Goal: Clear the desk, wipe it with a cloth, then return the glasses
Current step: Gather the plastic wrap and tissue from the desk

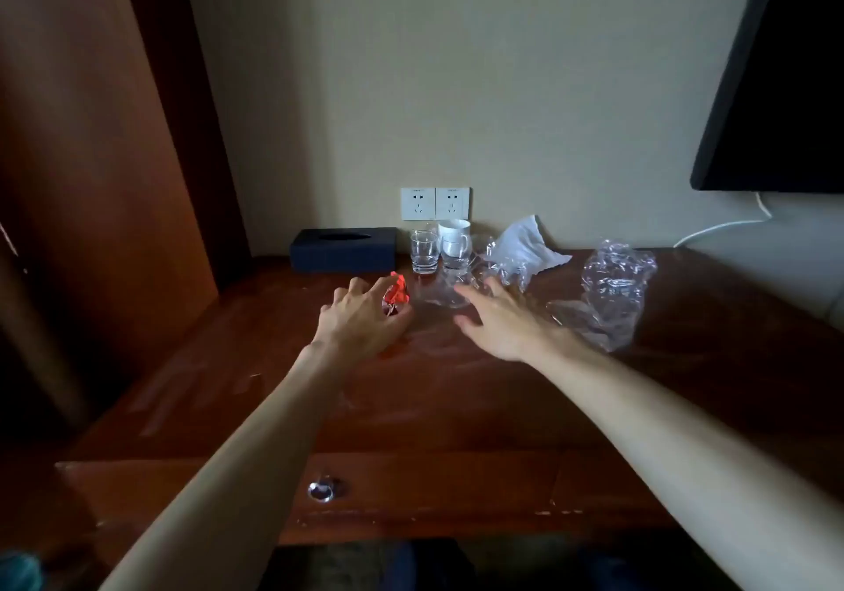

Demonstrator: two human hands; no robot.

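By the glasses (424,252), left hand (361,321) touches red wrapper (396,293), fingers loose; right hand (498,321) spread.

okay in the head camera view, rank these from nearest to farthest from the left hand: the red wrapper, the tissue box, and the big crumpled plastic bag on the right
1. Red wrapper: right at the left hand's fingertips, touching or nearly so.
2. Tissue box: behind the hand, against the wall.
3. Big crumpled plastic bag: far off to the right, beyond the right hand.
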